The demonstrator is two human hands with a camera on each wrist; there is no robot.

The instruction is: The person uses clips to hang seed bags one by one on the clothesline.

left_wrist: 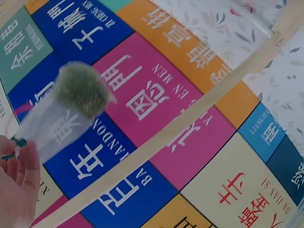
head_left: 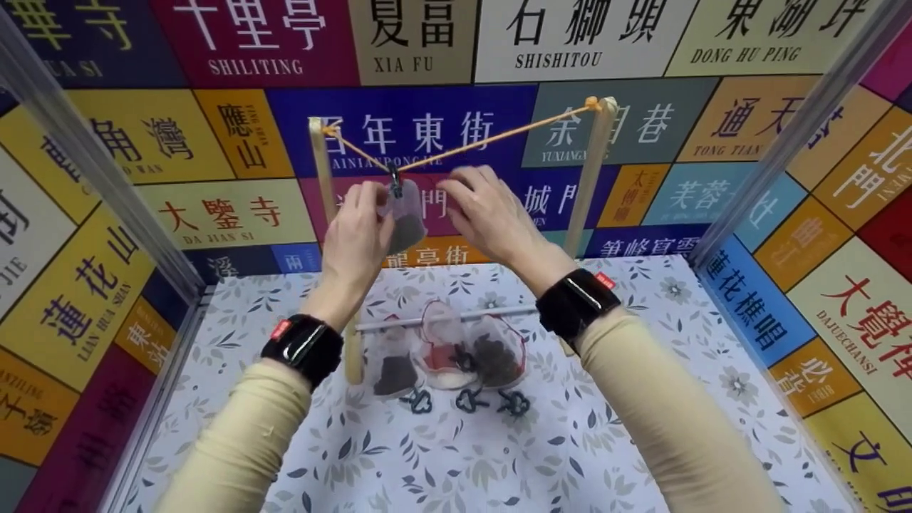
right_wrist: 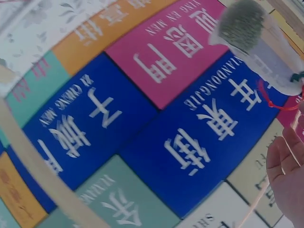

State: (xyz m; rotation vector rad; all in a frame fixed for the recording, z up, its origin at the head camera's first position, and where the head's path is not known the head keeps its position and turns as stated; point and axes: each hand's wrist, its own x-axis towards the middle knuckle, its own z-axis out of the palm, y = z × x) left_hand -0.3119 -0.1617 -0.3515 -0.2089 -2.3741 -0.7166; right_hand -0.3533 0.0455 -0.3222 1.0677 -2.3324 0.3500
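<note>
A small translucent drawstring bag [head_left: 407, 214] with dark grainy filling hangs from a dark green clip [head_left: 396, 184] on an orange cord [head_left: 491, 139]. The cord dips in a V at the clip. My left hand [head_left: 356, 231] pinches the bag's upper edge beside the clip; in the left wrist view its fingers [left_wrist: 29, 166] are curled there. To the right of the bag, my right hand [head_left: 491, 206] is raised with loosely bent fingers and holds nothing. A red drawstring [right_wrist: 270, 100] trails from the bag near its fingertips in the right wrist view.
Two wooden posts [head_left: 593, 171] carry the cord, joined low down by a pale rod [head_left: 456, 315]. On the flowered tabletop [head_left: 442, 463] lie three more filled bags [head_left: 499, 356] and several dark green clips [head_left: 420, 401]. A wall of coloured signs [head_left: 427, 43] stands behind.
</note>
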